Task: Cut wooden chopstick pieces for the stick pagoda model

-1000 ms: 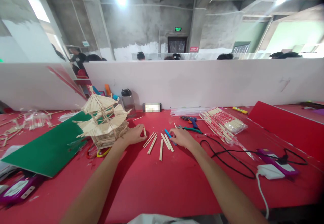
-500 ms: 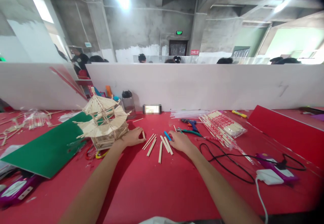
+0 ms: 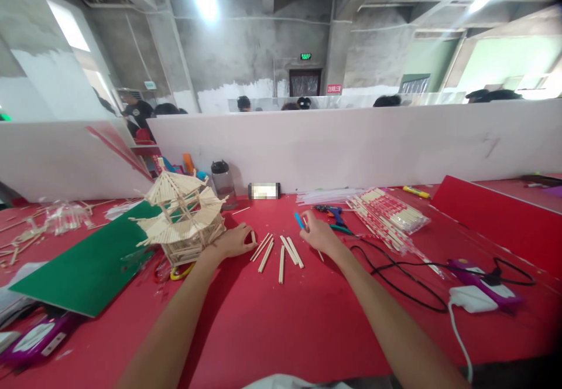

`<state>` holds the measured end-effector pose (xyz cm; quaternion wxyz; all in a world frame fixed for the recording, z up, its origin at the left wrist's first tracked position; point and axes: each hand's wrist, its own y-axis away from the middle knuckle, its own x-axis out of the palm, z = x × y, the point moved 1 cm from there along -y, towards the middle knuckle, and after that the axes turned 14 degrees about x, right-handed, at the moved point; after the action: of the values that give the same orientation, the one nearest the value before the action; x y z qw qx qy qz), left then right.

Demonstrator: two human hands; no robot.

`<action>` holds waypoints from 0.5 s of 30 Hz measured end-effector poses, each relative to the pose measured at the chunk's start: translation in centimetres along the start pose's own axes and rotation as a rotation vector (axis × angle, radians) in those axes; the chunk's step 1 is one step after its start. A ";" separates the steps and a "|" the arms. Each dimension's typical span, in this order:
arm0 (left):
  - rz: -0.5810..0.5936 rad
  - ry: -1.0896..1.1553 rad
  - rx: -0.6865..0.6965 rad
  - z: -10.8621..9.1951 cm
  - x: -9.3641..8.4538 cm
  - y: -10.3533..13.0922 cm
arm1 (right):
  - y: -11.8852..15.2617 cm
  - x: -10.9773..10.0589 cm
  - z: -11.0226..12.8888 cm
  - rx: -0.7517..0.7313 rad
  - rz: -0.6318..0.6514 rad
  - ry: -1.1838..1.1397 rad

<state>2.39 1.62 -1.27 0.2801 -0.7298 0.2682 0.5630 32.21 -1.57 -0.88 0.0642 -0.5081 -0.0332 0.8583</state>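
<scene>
My left hand (image 3: 237, 241) rests on the table beside the pavilion model, its thumb and fingers closed on a short wooden stick (image 3: 253, 237). My right hand (image 3: 319, 234) grips a slim blue pen-like thing (image 3: 299, 220), which points up and left. A thin wooden stick (image 3: 321, 255) pokes out below that hand; whether the fingers hold it too is hidden. Between the hands, cut sticks (image 3: 266, 255) lie fanned in small groups, a middle pair (image 3: 281, 265) pointing toward me. The pavilion model (image 3: 184, 219), built of sticks with two tiers of roof, stands just left of my left hand.
Beyond my right hand lie a glue gun (image 3: 331, 212), green-handled pliers (image 3: 340, 229) and packs of sticks (image 3: 390, 213). A black cable (image 3: 395, 266) loops at right. A bottle (image 3: 223, 184) stands behind the model; a green board (image 3: 83, 266) lies left. A white partition (image 3: 329, 149) runs behind.
My right hand has shifted up and to the right with the blue pen-like thing, away from the fanned sticks. My left hand keeps its pinch on the short stick.
</scene>
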 end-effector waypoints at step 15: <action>0.033 -0.033 -0.003 1.0 0.5 0.0 | -2.1 -2.0 -3.6 0.098 0.110 0.017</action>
<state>1.87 2.28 -1.96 0.2742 -0.7162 0.2747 0.5800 36.53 0.15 -0.61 0.0419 -0.5126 0.0375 0.8568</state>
